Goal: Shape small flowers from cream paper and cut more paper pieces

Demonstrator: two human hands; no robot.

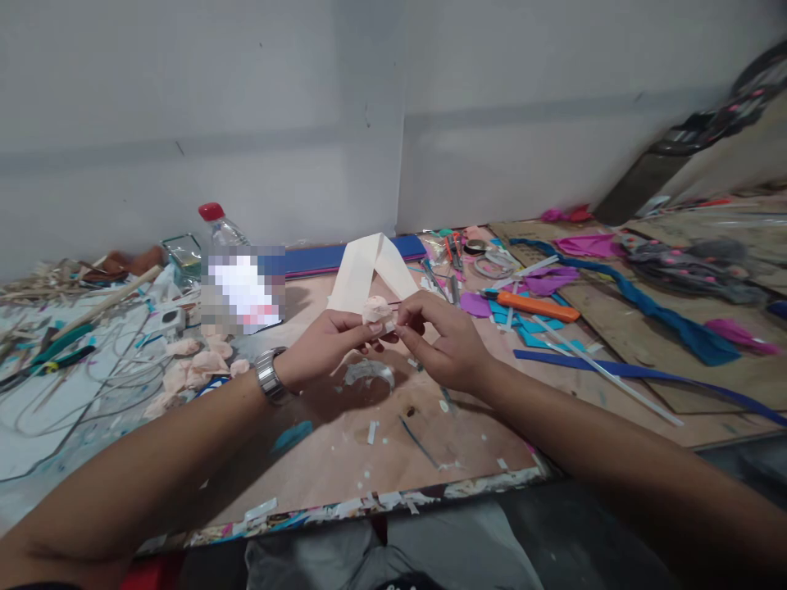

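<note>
Above the middle of the wooden table (344, 442), my left hand (323, 344) pinches a small pale peach paper rosette (376, 310) between thumb and fingers. My right hand (439, 336) is closed at the rosette's right side, its thumb and fingertips pressed together; what they hold there is too small to make out. Just behind both hands lies a folded cream paper strip (355, 266), bent to a peak. Several crumpled peach paper pieces (200, 367) rest on the left, near my watch.
A bottle with a red cap (211, 212) stands behind my left hand, near a phone (239, 291). Green-handled pliers (61, 348) lie far left. On the right are an orange cutter (538, 306), blue strips (652, 373) and coloured paper scraps.
</note>
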